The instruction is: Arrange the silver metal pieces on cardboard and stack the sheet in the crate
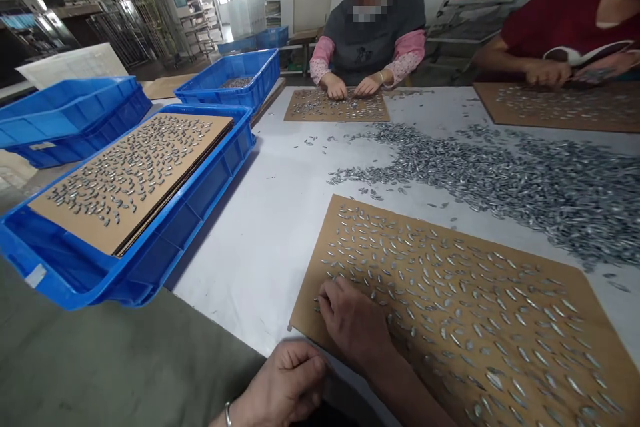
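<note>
In front of me lies a brown cardboard sheet (430,353) covered with small silvery leaf-shaped pieces (435,290), spaced apart in loose rows. My right hand (355,320) rests over the sheet's left part, fingers bent down and pressed together; whatever the fingertips hold is hidden. Just off the near left edge of the sheet, my left hand (290,380) is closed, thumb against curled fingers, with a bracelet at the wrist. I cannot make out what is inside it. Beyond the sheet spreads a large pile of the same silvery pieces (500,173) on the white tabletop (235,240).
At left, a blue crate (200,207) holds stacked cardboard sheets (115,173) with pieces on top. More blue crates (65,113) stand behind it. Across the table, a person (375,40) works over another sheet (335,113); a second person (560,33) is at the right.
</note>
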Demonstrator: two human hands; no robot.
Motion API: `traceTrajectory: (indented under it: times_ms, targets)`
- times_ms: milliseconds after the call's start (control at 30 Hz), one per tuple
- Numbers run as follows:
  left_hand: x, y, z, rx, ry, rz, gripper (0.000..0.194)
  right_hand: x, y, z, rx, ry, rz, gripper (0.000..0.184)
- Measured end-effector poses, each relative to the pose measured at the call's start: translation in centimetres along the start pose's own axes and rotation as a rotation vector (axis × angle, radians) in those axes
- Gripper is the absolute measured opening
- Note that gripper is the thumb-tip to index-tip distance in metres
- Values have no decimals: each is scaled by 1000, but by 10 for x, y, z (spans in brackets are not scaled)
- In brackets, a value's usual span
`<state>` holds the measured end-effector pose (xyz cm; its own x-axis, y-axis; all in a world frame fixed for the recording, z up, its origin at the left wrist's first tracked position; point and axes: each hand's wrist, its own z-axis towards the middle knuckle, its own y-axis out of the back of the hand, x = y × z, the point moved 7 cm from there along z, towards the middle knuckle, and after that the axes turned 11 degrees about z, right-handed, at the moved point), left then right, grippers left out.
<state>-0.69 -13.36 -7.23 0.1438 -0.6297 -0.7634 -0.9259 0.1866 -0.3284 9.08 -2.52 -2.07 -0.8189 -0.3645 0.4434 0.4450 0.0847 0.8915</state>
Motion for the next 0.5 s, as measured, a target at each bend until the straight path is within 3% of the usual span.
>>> traceTrajectory:
  times_ms: [100, 200, 367, 500]
  targets:
    - [-2, -1, -4, 7, -2, -66, 53, -8, 8, -8, -52, -8, 120, 20]
    - [1, -3, -6, -2, 3, -135, 44, -14, 22, -35, -138, 29, 285, 19]
    - [-1, -10, -1, -43, -119, -93, 27, -5, 20, -90, -1, 199, 481, 16]
    - [-7, -14, -1, -25, -225, -43, 29, -5, 13, -108, -39, 178, 543, 17]
